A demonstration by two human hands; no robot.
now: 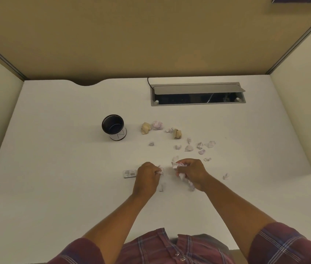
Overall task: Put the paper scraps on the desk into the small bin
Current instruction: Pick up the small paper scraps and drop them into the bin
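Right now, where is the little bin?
The small round black bin stands upright on the white desk, left of the crumpled tan paper scrap.

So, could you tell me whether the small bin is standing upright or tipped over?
Upright: the small bin stands on its base on the desk, its round mouth open to the ceiling, dark inside.

Matt white surface (55, 168); crumpled paper scraps (189, 147); glossy black bin (112, 124); brushed metal cable tray (198, 88); plaid cloth sleeves (284, 244).

You sat at a white desk (55, 168) enclosed by tan partition panels (131, 35); a grey cable tray (198, 94) stood open near its far edge.
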